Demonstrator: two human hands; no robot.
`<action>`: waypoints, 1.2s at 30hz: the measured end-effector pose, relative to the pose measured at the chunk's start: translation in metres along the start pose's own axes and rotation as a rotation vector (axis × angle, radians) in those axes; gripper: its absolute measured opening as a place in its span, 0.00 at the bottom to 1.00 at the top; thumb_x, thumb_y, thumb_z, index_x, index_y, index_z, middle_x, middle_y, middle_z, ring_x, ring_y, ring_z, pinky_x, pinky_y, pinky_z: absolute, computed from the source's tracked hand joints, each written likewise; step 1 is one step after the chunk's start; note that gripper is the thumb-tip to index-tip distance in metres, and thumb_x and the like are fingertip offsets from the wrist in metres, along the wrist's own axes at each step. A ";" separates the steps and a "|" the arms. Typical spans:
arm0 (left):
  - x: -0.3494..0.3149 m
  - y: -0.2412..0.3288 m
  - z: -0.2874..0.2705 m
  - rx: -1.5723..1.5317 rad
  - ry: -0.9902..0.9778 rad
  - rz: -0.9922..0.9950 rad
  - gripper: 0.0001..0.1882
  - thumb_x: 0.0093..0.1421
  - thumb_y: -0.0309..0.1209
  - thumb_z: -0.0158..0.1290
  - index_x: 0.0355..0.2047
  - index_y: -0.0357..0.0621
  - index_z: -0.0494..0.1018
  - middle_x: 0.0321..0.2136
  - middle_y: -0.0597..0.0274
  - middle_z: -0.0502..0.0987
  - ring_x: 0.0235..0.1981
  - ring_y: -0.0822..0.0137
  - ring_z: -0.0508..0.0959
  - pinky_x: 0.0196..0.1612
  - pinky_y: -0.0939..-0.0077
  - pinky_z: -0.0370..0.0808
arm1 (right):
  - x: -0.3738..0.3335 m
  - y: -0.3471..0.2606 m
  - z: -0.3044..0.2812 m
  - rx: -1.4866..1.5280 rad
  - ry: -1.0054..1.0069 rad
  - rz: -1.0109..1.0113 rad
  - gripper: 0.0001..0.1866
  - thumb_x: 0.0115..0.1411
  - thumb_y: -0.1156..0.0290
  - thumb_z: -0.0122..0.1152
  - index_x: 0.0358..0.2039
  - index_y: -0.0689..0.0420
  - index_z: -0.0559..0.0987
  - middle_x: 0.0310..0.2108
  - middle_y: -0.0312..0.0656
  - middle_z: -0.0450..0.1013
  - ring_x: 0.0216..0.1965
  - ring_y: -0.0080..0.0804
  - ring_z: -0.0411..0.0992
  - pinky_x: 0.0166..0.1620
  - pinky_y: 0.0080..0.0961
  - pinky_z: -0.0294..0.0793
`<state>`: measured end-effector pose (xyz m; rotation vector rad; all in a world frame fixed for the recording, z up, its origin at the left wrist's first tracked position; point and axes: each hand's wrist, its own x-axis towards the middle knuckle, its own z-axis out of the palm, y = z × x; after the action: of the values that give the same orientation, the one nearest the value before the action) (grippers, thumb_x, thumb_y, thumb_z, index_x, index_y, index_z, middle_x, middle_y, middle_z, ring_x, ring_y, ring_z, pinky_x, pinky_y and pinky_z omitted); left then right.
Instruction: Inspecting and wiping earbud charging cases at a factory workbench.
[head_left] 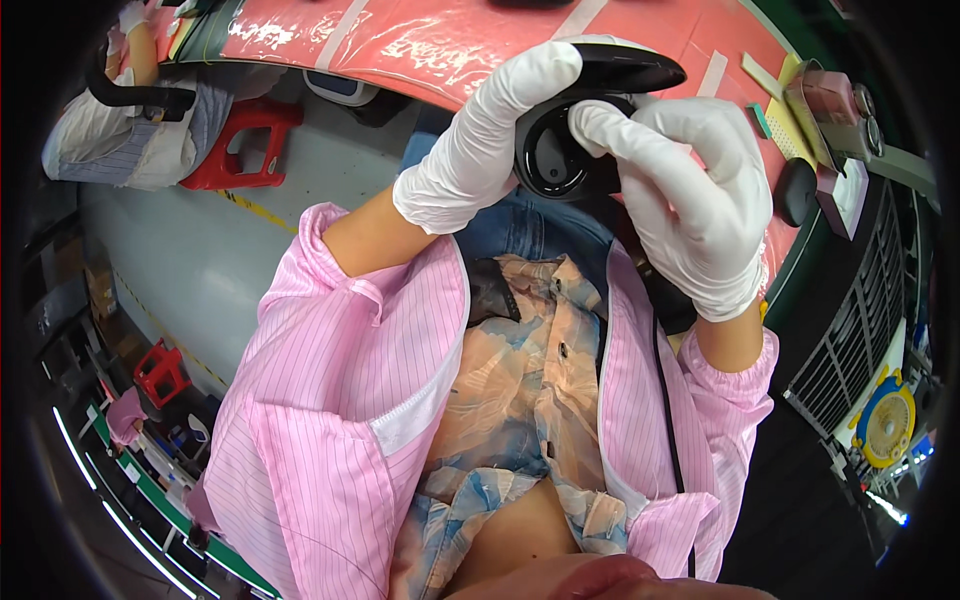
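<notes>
- A glossy black case (553,150), round and shallow, is held up between two white-gloved hands at the near edge of a red-covered worktable, as seen on my remote feed.
- A dark oval lid (635,70) stands raised along the case's far side; the gloves hide from me whether the two are joined.
- The left hand (480,140) is clamped on the case from its left, thumb against the lid, the other fingers mostly hidden behind.
- The right hand (700,190) comes in from the case's right, index finger bent to its rim; I cannot tell whether finger and thumb pinch anything.
- The worktable (280,35), glossy and crossed by pale tape strips, spreads beyond the case.
- To the case's right I see a black round piece (797,190) and, farther out, a group of containers (828,95).
- A yellow-and-blue fan (886,425) stands well right of the case, toward the viewer.
- Well left of the case, a co-worker in striped clothing (115,150) sits by a red stool (278,115).
</notes>
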<state>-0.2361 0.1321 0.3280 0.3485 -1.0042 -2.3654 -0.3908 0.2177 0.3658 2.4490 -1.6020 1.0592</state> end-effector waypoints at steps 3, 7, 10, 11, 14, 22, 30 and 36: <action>-0.002 0.004 -0.001 0.016 -0.074 0.039 0.30 0.63 0.49 0.44 0.54 0.35 0.70 0.44 0.56 0.76 0.45 0.67 0.75 0.53 0.74 0.70 | 0.001 -0.009 0.000 0.158 -0.192 -0.042 0.22 0.38 0.81 0.64 0.37 0.51 0.84 0.27 0.35 0.69 0.30 0.34 0.70 0.33 0.30 0.68; -0.002 0.001 -0.006 0.030 -0.077 0.033 0.29 0.64 0.48 0.44 0.53 0.35 0.70 0.44 0.58 0.76 0.45 0.69 0.75 0.53 0.75 0.71 | -0.001 -0.002 -0.005 -0.090 -0.117 0.016 0.22 0.39 0.82 0.64 0.38 0.53 0.84 0.28 0.35 0.70 0.30 0.34 0.70 0.33 0.29 0.70; -0.001 -0.003 -0.007 -0.075 -0.120 0.018 0.29 0.64 0.48 0.44 0.53 0.35 0.70 0.44 0.58 0.76 0.46 0.69 0.75 0.53 0.76 0.70 | -0.007 0.006 -0.007 -0.055 -0.023 0.045 0.22 0.41 0.84 0.63 0.39 0.54 0.84 0.29 0.35 0.72 0.30 0.33 0.70 0.33 0.28 0.70; -0.002 -0.002 -0.007 -0.057 -0.115 0.011 0.29 0.65 0.49 0.44 0.53 0.35 0.70 0.45 0.57 0.76 0.47 0.69 0.75 0.54 0.75 0.70 | -0.006 0.007 -0.007 -0.019 0.042 0.059 0.21 0.41 0.84 0.63 0.39 0.55 0.84 0.29 0.34 0.72 0.30 0.32 0.70 0.34 0.27 0.71; -0.005 0.002 0.003 0.048 -0.063 0.021 0.29 0.65 0.50 0.44 0.54 0.36 0.70 0.47 0.57 0.76 0.49 0.67 0.74 0.54 0.73 0.71 | 0.006 -0.010 -0.005 0.045 -0.129 -0.007 0.20 0.42 0.82 0.63 0.38 0.52 0.84 0.29 0.34 0.71 0.31 0.31 0.70 0.35 0.27 0.70; 0.000 0.000 -0.006 -0.024 -0.025 0.036 0.36 0.63 0.56 0.46 0.55 0.33 0.68 0.45 0.52 0.77 0.46 0.65 0.78 0.51 0.71 0.76 | -0.004 0.006 -0.032 -0.177 -0.251 0.180 0.18 0.46 0.83 0.61 0.39 0.53 0.82 0.28 0.38 0.70 0.31 0.38 0.70 0.34 0.31 0.69; 0.006 0.006 0.000 -0.364 0.091 -0.062 0.47 0.61 0.69 0.34 0.62 0.37 0.60 0.53 0.37 0.70 0.52 0.43 0.75 0.55 0.50 0.75 | -0.080 0.010 0.006 0.671 0.273 0.767 0.10 0.59 0.83 0.56 0.40 0.64 0.80 0.36 0.43 0.75 0.40 0.29 0.73 0.47 0.26 0.71; 0.005 0.010 0.007 -0.379 0.246 -0.196 0.43 0.63 0.66 0.33 0.62 0.42 0.61 0.54 0.38 0.70 0.52 0.44 0.75 0.56 0.53 0.74 | -0.086 0.002 0.028 0.985 0.430 1.019 0.09 0.60 0.81 0.57 0.40 0.65 0.80 0.36 0.39 0.74 0.40 0.25 0.70 0.51 0.24 0.67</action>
<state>-0.2395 0.1272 0.3398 0.5944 -0.4122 -2.5418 -0.3988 0.2754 0.2964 1.2183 -2.5478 2.7807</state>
